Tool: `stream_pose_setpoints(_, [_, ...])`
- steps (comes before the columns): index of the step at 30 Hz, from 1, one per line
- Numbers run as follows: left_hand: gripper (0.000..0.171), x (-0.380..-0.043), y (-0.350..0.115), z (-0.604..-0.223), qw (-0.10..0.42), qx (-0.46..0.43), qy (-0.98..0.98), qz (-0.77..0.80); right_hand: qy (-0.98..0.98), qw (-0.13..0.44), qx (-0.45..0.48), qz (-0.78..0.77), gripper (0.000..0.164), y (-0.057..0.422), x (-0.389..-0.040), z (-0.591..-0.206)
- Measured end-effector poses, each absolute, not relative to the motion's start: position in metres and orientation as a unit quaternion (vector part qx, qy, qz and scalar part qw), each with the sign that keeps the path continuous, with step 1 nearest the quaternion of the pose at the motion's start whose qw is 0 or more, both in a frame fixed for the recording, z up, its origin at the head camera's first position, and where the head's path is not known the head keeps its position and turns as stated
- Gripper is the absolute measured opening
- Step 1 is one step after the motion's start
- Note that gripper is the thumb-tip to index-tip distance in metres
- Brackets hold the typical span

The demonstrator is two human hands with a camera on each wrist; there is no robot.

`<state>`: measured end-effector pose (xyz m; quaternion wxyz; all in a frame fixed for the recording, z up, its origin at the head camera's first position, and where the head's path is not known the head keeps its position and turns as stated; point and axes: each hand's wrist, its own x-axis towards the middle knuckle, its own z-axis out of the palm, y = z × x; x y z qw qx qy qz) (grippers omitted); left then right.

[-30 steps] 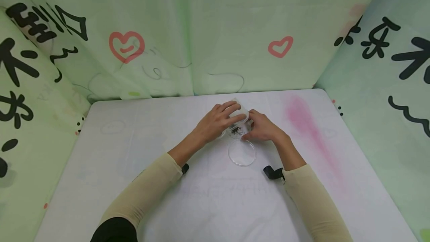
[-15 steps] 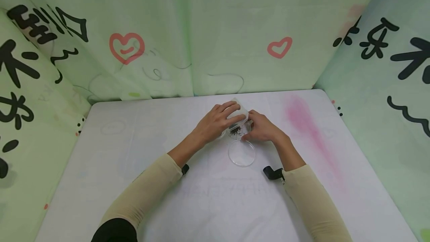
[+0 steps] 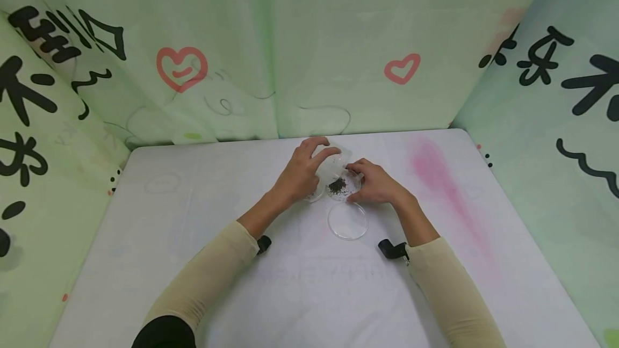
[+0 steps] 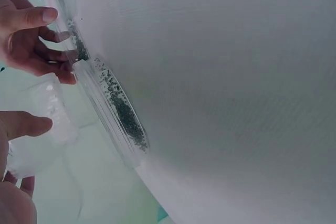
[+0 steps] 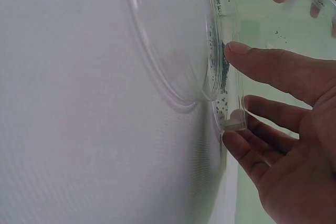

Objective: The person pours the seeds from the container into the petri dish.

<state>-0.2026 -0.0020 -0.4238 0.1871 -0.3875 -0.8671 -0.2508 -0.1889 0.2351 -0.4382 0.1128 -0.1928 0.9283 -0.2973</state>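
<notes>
My left hand [image 3: 297, 176] grips a clear plastic container [image 3: 336, 160], tilted over the table behind the dishes. My right hand [image 3: 376, 182] holds a clear petri dish [image 3: 352, 180] by its right side, thumb at the near rim. Black granules [image 3: 337, 186] lie in a small heap in that dish, with lighter specks around them. A second clear dish [image 3: 316, 194], partly hidden by my left hand, stands to its left; the left wrist view shows dark granules [image 4: 123, 111] in it. Nearest me lies a clear round lid or dish [image 3: 348, 222].
The table [image 3: 300, 294] has a white cover with a pink stain [image 3: 442, 181] at right. Green curtains [image 3: 314, 42] with hearts and black lettering close off its back and sides.
My left hand has moved left and slightly away from me with the clear container, uncovering the black granules in the petri dish. My right hand keeps its hold in the same place.
</notes>
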Motion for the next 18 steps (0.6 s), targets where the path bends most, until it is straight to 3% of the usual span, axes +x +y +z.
stream_pose_setpoints(7, [0.085, -0.209, -0.013, -0.426, 0.123, -0.307, -0.878, -0.345, 0.932, 0.112, -0.188, -0.290, 0.083, 0.234, -0.189, -0.439])
stream_pose_setpoints(18, [0.086, -0.226, -0.048, -0.432, 0.068, -0.204, -0.854, -0.473, 0.930, 0.116, -0.190, -0.292, 0.082, 0.234, -0.187, -0.437])
